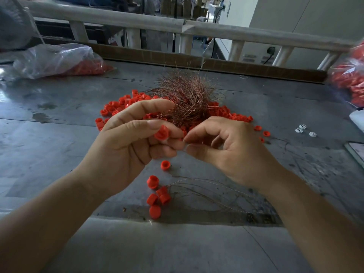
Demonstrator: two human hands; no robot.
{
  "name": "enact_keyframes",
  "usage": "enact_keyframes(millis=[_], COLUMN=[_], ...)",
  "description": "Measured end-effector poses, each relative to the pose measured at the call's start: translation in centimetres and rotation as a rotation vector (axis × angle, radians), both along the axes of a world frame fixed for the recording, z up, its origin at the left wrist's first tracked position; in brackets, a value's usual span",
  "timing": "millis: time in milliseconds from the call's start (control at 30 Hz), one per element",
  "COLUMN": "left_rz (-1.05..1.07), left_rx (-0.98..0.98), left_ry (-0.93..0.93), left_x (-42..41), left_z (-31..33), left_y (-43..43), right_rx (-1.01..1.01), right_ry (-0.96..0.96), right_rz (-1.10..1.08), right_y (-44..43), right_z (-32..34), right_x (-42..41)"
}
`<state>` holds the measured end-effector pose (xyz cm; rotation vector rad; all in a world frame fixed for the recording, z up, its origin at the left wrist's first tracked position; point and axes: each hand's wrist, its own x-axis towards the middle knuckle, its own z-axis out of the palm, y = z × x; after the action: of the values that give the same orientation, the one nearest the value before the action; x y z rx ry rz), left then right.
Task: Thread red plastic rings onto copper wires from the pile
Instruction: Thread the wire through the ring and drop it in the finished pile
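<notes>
The grey table (59, 138) bears a red ring pile (118, 107), copper wire tangle (187, 91) and plastic bags (49, 60).

Both bare forearms rose from the lower corners and met at mid-frame. The left hand (134, 142) pinched a red ring (162, 133) between its thumb and curled lower fingers, with the forefinger stretched above. The right hand (232, 150) was curled, thumb and forefinger tips pressed together.

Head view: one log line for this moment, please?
left hand: pinches red plastic ring | right hand: fingertips pinched beside ring, wire too fine to see
</notes>
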<state>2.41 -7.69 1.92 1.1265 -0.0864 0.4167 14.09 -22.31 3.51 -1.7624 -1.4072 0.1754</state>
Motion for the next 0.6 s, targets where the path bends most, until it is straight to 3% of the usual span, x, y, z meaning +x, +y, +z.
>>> enact_keyframes(millis=[167, 367, 600], left_rz=[0.010, 0.416, 0.630], left_rx=[-0.006, 0.134, 0.350], left_ry=[0.025, 0.230, 0.386], left_x=[0.0, 0.1, 0.3], left_z=[0.1, 0.5, -0.2], left_y=[0.0, 0.7, 2.3], right_rx=[0.006, 0.051, -0.273], right_ry=[-0.019, -0.037, -0.156], right_rz=[-0.025, -0.043, -0.007], right_y=[-0.2, -0.6, -0.5], right_z=[0.0, 0.6, 0.3], right_x=[-0.1, 0.4, 0.0])
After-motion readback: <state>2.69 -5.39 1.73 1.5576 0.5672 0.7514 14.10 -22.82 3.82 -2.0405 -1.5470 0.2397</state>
